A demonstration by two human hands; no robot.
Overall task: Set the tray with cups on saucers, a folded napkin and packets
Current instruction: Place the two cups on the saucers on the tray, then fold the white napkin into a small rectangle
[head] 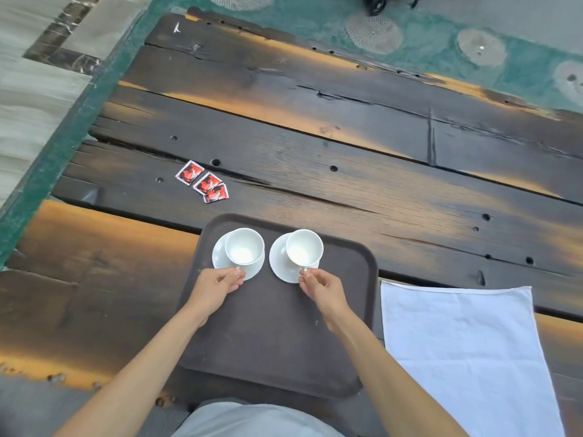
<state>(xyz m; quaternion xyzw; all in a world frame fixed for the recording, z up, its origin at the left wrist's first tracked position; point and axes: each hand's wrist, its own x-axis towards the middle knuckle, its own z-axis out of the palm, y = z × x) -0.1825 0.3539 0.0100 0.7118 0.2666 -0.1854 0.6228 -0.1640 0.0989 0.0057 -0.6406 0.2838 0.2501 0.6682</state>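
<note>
A dark brown tray (274, 335) lies on the wooden table in front of me. At its far end stand two white cups, each on a white saucer. The left cup (244, 246) sits on the left saucer (218, 254), and my left hand (214, 290) pinches its handle. The right cup (304, 247) rests on the right saucer (279, 260), with my right hand (321, 290) pinching its handle. A white napkin (467, 351) lies unfolded on the table right of the tray. Three red packets (203, 182) lie beyond the tray's left corner.
The dark plank table (347, 143) stretches far ahead, with cracks and holes in it. Green floor and pale tiles border its left edge. Black wheels (377, 3) show at the top. My grey-clad lap (252, 421) is at the bottom edge.
</note>
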